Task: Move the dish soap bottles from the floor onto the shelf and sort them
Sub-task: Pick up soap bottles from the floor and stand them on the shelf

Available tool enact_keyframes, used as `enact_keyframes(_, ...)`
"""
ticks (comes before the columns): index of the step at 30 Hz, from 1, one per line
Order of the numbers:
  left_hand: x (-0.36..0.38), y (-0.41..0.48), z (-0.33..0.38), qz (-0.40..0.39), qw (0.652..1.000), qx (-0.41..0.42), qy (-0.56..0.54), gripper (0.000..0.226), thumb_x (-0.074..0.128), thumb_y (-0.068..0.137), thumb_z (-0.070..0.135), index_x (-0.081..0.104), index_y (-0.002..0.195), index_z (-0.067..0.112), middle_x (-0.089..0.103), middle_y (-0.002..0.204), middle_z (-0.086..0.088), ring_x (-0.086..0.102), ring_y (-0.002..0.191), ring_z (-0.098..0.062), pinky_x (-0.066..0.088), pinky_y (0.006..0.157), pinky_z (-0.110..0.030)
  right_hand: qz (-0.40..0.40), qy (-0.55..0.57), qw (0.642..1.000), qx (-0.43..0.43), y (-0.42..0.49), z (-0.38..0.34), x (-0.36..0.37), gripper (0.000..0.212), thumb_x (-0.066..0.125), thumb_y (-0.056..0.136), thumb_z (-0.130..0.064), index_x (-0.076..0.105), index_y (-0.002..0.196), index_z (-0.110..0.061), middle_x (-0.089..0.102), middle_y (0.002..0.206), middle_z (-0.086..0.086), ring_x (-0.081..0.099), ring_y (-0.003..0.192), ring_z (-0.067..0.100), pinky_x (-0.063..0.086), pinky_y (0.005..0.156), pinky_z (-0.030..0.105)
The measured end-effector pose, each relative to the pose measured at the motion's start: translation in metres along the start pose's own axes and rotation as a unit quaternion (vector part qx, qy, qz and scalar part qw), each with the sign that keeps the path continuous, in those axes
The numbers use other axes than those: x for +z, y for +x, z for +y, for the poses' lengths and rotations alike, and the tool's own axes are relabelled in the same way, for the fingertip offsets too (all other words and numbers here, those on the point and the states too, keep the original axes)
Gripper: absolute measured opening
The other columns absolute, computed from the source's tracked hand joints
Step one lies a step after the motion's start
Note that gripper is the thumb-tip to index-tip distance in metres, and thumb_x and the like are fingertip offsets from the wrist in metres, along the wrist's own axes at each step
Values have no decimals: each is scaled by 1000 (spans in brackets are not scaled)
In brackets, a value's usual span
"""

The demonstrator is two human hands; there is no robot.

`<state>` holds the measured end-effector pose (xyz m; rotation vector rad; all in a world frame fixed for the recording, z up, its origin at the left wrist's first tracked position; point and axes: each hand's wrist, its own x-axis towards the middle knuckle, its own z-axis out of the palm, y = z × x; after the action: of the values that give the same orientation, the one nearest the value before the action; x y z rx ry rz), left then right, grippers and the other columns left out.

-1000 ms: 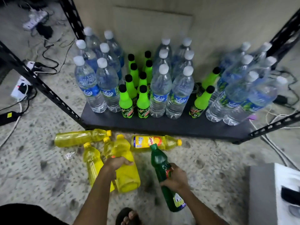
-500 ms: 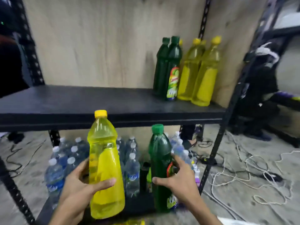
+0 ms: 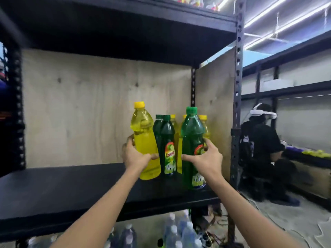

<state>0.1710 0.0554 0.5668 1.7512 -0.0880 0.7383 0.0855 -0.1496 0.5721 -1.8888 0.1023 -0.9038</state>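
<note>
My left hand (image 3: 135,155) grips a yellow dish soap bottle (image 3: 145,140), upright with its base on or just above the black shelf (image 3: 71,190). My right hand (image 3: 206,159) grips a green dish soap bottle (image 3: 192,140), upright near the shelf's front right. Behind and between them stand two dark green bottles (image 3: 166,145) and several yellow bottles (image 3: 204,126) at the shelf's back right corner, partly hidden by the held ones.
Plywood panels (image 3: 89,108) close the back and right side of the shelf. A black upright post (image 3: 236,104) stands right of my right hand. Water bottles (image 3: 179,231) fill the bottom shelf. A person (image 3: 265,151) with a white headset crouches at right.
I have risen from the floor with both bottles. Both hands have carried them up and forward onto the middle shelf, beside the bottles standing there.
</note>
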Motion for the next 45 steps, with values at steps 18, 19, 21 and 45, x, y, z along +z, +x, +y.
enact_keyframes(18,25,37,-69,-178,971,-46,150,129,98,48,28,23,152,20,51,141,-8,50,127,-30,46,101,-40,18,-152,987,39,37,40,62,114,83,59,-67,38,152,-19,44,138,12,45,128,32,45,103,43)
enact_keyframes(19,15,27,-66,-195,967,-57,153,125,97,52,24,22,153,19,51,142,-7,50,128,-29,46,99,-35,30,-199,979,38,33,34,58,113,80,58,-72,39,151,-22,42,135,12,43,125,34,43,102,45)
enact_keyframes(21,-11,-1,-62,-180,972,-54,143,107,91,65,24,29,152,18,50,142,-6,49,129,-25,41,96,-28,56,-218,974,29,19,24,49,109,80,59,-72,38,150,-28,43,130,12,43,120,34,41,101,45)
enact_keyframes(45,-251,-417,-454,-4,741,-639,206,88,83,72,26,35,141,1,50,133,-20,52,122,-36,46,101,-41,-414,-63,633,651,-471,300,265,73,82,79,-39,48,139,-14,52,121,17,60,89,32,57,73,41)
